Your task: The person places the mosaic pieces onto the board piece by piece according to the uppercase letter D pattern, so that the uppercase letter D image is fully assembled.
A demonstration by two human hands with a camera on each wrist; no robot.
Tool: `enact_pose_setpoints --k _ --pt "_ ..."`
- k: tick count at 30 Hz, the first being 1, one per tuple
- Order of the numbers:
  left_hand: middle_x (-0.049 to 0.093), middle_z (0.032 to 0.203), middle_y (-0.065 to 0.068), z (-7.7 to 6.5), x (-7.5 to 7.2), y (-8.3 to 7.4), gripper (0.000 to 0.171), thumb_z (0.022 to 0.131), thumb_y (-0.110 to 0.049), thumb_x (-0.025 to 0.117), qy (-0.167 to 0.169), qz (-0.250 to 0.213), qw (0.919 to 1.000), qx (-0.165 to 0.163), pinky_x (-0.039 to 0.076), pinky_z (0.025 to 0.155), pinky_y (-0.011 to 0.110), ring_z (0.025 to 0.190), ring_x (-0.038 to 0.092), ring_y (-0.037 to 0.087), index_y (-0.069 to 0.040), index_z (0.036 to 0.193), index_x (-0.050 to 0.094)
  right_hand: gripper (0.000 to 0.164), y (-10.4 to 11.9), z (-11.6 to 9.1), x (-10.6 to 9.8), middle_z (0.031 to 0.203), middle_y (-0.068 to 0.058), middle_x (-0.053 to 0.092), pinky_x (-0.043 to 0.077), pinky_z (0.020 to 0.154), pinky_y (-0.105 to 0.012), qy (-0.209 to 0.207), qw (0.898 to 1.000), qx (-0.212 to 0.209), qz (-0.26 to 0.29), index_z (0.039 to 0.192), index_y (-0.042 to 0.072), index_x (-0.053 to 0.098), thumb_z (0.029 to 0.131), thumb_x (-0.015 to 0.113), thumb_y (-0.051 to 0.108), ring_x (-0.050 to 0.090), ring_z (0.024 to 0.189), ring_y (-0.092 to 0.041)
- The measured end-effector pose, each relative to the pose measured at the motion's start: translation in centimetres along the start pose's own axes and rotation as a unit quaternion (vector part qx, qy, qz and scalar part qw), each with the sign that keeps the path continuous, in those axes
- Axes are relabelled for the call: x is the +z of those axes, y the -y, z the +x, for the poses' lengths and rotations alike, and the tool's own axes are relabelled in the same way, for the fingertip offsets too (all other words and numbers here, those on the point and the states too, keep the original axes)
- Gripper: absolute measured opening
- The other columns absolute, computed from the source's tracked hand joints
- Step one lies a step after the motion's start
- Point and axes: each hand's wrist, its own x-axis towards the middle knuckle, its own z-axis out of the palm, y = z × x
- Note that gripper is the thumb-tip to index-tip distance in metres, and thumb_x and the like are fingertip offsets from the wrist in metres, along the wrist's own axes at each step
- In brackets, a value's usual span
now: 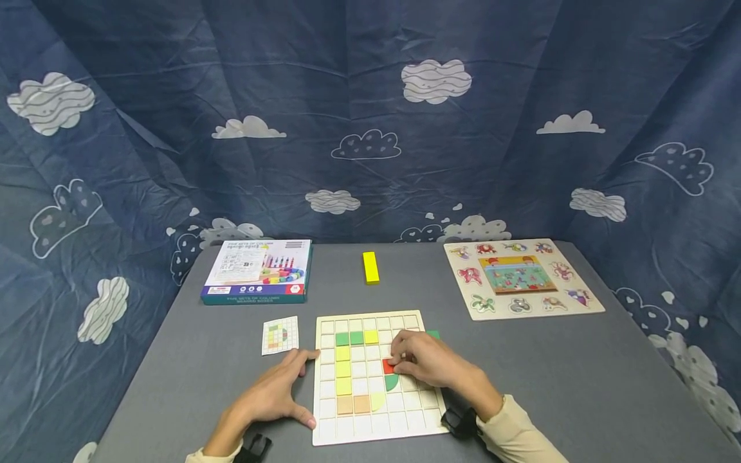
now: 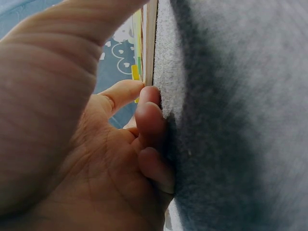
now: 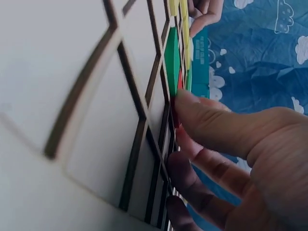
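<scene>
My right hand pinches a red tile with thumb and fingertips, at a cell right of the middle of the wooden grid board. Just below that tile lies a green rounded piece, also seen as a green edge in the right wrist view. My left hand rests at the board's left edge, thumb and fingers spread and touching it. Green, yellow and orange tiles fill several cells, with a pale yellow rounded piece beside the orange ones.
A small pattern card lies left of the board. Behind are a boxed set, a yellow block and a sea-animal puzzle board. A green piece shows partly behind my right hand.
</scene>
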Motion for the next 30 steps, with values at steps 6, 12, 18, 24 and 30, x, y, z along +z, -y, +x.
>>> enact_pose_setpoints --k 6,12,18,24,30 --pt "0.048 0.110 0.000 0.0 0.0 0.0 0.113 0.054 -0.052 0.093 -0.002 -0.003 1.0000 0.002 0.042 0.078 0.031 0.092 0.048 0.017 -0.014 0.147 0.041 0.009 0.3 0.2 -0.1 0.096 0.006 0.063 0.044 0.069 -0.023 0.012 1.000 0.012 -0.020 0.095 0.017 0.070 0.089 0.076 0.015 0.052 0.078 -0.005" --pt "0.049 0.111 0.000 0.0 0.1 0.1 0.113 0.053 -0.053 0.093 -0.005 0.000 1.0000 0.003 0.043 0.078 0.032 0.094 0.049 0.016 -0.014 0.146 0.041 0.014 0.3 0.0 -0.6 0.103 0.007 0.062 0.045 0.073 -0.023 0.044 0.999 0.006 -0.022 0.106 0.018 0.070 0.093 0.072 0.020 0.052 0.081 -0.004" --pt "0.049 0.112 -0.002 0.0 0.2 0.0 0.113 0.053 -0.054 0.093 -0.006 0.000 1.0000 0.004 0.043 0.080 0.032 0.095 0.050 0.016 -0.016 0.147 0.042 0.015 -0.6 -0.4 -1.9 0.105 0.005 0.065 0.048 0.078 -0.025 0.038 0.999 0.001 -0.013 0.108 0.016 0.071 0.093 0.072 0.019 0.057 0.086 -0.009" --pt "0.049 0.112 -0.001 -0.1 0.1 -0.1 0.114 0.053 -0.053 0.093 -0.002 0.002 1.0000 0.000 0.044 0.082 0.034 0.096 0.051 0.017 -0.015 0.146 0.041 0.020 -2.0 -1.3 -3.5 0.106 -0.001 0.066 0.051 0.079 -0.035 0.002 0.999 0.040 -0.029 0.110 0.011 0.071 0.090 0.075 0.015 0.062 0.090 -0.018" --pt "0.049 0.112 -0.001 0.1 0.1 0.0 0.115 0.053 -0.055 0.092 0.001 0.002 1.0000 -0.007 0.044 0.081 0.034 0.094 0.050 0.016 -0.015 0.148 0.041 0.025 -3.8 -1.9 -4.6 0.106 -0.004 0.067 0.052 0.083 -0.041 -0.033 0.996 0.059 -0.056 0.109 0.008 0.071 0.086 0.079 0.013 0.064 0.094 -0.022"
